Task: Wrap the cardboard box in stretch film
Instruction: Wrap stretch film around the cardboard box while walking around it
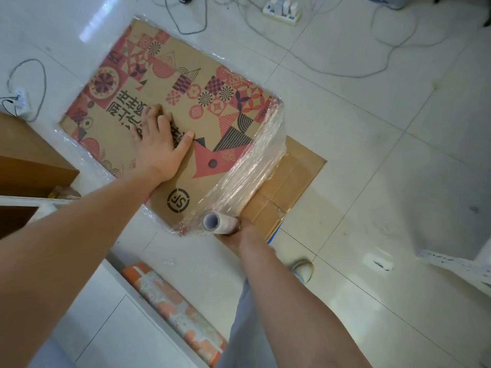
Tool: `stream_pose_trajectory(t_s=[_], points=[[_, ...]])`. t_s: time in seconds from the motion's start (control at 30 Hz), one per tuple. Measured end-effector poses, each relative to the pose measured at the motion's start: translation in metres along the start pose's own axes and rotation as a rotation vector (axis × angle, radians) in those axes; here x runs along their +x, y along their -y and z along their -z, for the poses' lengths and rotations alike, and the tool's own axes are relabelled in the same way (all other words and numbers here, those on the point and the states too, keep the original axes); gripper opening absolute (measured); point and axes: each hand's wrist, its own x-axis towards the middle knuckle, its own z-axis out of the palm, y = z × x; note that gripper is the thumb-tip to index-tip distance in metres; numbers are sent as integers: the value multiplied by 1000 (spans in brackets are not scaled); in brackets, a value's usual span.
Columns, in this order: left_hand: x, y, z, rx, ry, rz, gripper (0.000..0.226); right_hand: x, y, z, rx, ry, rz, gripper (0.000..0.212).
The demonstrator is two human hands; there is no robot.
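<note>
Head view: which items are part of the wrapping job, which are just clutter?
In use: cardboard box; stretch film; film roll gripped by right hand; left hand flat on box.

Clutter: power strip; cables; patterned roll; wooden furniture.

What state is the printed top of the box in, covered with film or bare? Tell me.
Mostly bare. The stretch film crosses only the right edge of the cardboard box, running down to the roll in the right hand; the left hand presses uncovered cardboard.

Around me: a white power strip (282,9) with grey cables (345,70) on pale floor tiles (372,155), an orange patterned roll (172,301) near my shoe (303,269).
</note>
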Motion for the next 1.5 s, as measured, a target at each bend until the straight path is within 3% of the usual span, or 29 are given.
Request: stream_pose_trajectory(t_s=[0.1, 0.3, 0.43, 0.6, 0.7, 0.87, 0.93, 1.13, 1.23, 1.37, 1.5], points=[[1, 1, -1, -8, -8, 15, 77, 11, 2, -8, -40, -26, -20, 56], [1, 1, -2, -39, -26, 21, 62, -64, -10, -22, -252, -76, 18, 37], [0, 1, -2, -22, -4, 31, 65, -75, -8, -19, -300, -61, 75, 44], [0, 0, -1, -23, 2, 23, 57, -77, 14, 5, -331, -137, 231, 17], [0, -1, 0, -13, 15, 34, 63, -77, 25, -5, -387, -190, 136, 20], [0, 0, 2, -6, 29, 42, 73, -73, 29, -4, -437, -129, 77, 57], [1, 1, 2, -6, 23, 42, 75, -62, 42, 2, -445, -196, 52, 62], [1, -2, 3, -43, 3, 42, 74, -72, 62, 7, -502, -82, 43, 54], [0, -4, 3, -45, -9, 56, 74, -73, 72, 3, -601, -144, 37, 57], [0, -5, 5, -32, -6, 60, 71, -78, 70, -6, -546, -35, 63, 21], [-2, -2, 5, -17, 1, 62, 69, -78, 76, -13, -486, -105, -21, 33]])
